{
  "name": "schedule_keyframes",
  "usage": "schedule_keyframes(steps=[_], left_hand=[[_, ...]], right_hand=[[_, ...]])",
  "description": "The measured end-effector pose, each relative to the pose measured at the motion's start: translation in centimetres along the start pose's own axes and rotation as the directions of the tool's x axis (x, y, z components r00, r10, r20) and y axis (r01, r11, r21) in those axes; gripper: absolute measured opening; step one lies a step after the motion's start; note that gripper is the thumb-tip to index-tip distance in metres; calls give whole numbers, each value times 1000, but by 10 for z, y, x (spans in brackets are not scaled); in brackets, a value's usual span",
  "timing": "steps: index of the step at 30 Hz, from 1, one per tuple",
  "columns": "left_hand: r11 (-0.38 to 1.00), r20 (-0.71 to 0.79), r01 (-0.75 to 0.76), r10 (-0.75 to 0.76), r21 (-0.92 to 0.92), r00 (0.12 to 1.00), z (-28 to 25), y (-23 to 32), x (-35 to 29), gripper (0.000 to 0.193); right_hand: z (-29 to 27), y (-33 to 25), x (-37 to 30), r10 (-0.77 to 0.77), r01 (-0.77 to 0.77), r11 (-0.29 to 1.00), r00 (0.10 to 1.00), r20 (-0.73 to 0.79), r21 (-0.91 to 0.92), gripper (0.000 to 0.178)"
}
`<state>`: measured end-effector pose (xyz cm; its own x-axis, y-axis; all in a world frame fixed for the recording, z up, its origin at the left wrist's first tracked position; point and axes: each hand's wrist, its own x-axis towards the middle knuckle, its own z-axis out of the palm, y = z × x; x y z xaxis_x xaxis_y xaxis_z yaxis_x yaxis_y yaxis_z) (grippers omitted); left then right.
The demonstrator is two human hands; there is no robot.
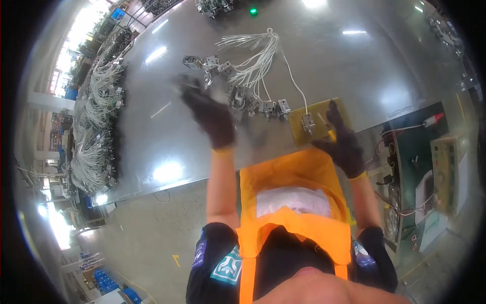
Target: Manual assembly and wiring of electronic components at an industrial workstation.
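My left hand [211, 115], in a dark glove, is over the table just left of a cluster of small metal lock-like parts [239, 96]. Motion smears its fingers, so I cannot see whether anything is in them. Dark-gloved too, my right hand [347, 149] is closed around a thin yellow-handled tool [332, 135] at the right of a yellowish board [329, 109]. One metal part [308, 122] lies on that board, with a white wire running up from it. The wire joins a looped bundle of white wires [260, 66] behind the cluster.
A long pile of wired metal parts [98, 111] lines the table's left side. More parts [213, 7] lie at the far edge, near a green light [253, 11]. At right are a boxed instrument [445, 175] with cables and a red-tipped lead [433, 120].
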<state>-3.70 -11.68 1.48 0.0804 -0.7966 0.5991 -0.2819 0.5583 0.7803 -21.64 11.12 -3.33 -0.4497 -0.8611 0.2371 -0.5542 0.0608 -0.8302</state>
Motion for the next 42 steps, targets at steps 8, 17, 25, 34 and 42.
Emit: schedule_keyframes(steps=[8,17,25,34,42], left_hand=[[966,325,257,-248,15,913,8,-74,145,72],[848,330,-513,450,136,830,47,33,25,41],[791,657,-612,463,-3,595,10,-12,-87,50],[797,671,-604,454,-11,586,14,36,-35,41],[886,887,-462,249,-46,388,32,2,-116,44]], right_hand=[[50,17,9,46,-38,995,996,-82,95,64],[25,66,22,328,-199,835,928,-174,513,33],[6,13,5,106,-63,989,929,-355,132,45],[95,-10,18,116,-151,952,983,144,266,63],[136,35,-40,-439,459,887,874,208,-57,49]])
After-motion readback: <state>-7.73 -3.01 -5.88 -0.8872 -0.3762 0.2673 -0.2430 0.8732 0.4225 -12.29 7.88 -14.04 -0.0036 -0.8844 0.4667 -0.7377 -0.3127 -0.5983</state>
